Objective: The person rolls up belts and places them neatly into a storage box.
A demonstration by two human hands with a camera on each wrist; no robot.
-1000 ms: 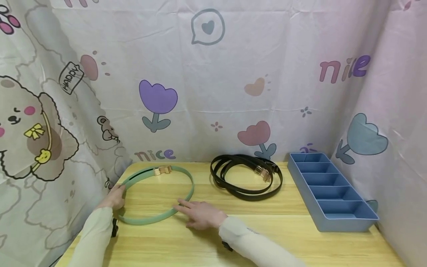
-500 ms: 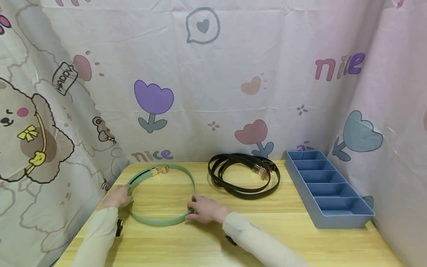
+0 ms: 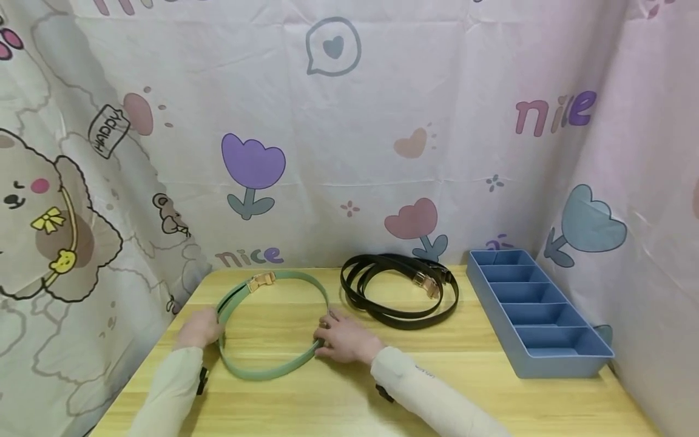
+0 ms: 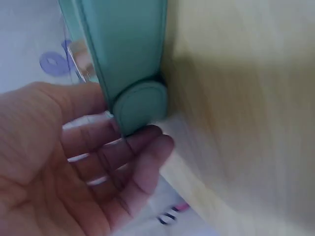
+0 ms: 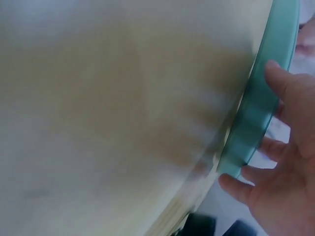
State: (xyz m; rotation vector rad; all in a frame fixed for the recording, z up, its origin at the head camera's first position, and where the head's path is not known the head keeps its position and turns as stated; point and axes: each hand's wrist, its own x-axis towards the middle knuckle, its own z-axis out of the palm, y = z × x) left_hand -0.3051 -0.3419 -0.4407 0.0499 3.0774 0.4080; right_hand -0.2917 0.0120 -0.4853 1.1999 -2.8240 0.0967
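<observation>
While the green belt (image 3: 267, 373) is looped on the table (image 3: 524, 406) in the head view, its opposite sides are held by the left hand (image 3: 199, 328) and right hand (image 3: 349, 340); a black belt coil (image 3: 406, 323) and a blue divided tray (image 3: 562, 367) are seen farther right. In the left wrist view, the belt is grasped near its rounded end (image 4: 142, 105), thumb partly hidden. In the right wrist view, the band is gripped between thumb and fingers.
</observation>
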